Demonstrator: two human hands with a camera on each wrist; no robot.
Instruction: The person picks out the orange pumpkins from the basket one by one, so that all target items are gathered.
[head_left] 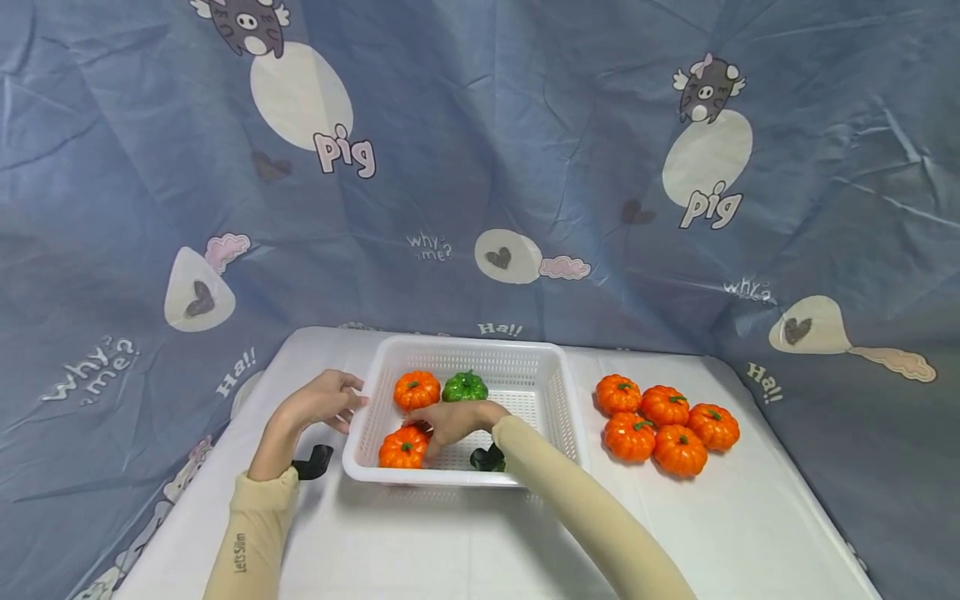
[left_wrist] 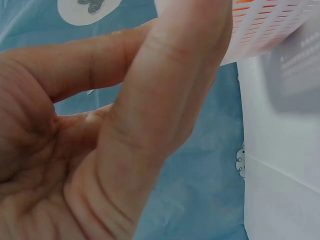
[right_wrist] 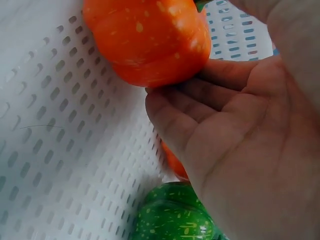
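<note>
My right hand [head_left: 456, 421] reaches into a white perforated plastic basket [head_left: 564, 392] and holds an orange toy pumpkin [head_left: 401, 448] at the near left corner. In the right wrist view its fingers [right_wrist: 200, 102] lie along one side of that pumpkin, and the thumb runs toward the stem. Behind it in the basket sit a second orange pumpkin [head_left: 417, 390] and a green pumpkin [head_left: 465, 387]. Outside the left wall, my left hand [head_left: 324, 400] has its loosely bent fingertips right at the basket's rim. Nothing shows in its palm in the left wrist view.
Several orange pumpkins [head_left: 678, 450] lie grouped on the white table [head_left: 420, 542], right of the basket. A blue printed cloth [head_left: 465, 167] hangs behind the table and down its sides. My right forearm [head_left: 585, 508] crosses the basket's near rim.
</note>
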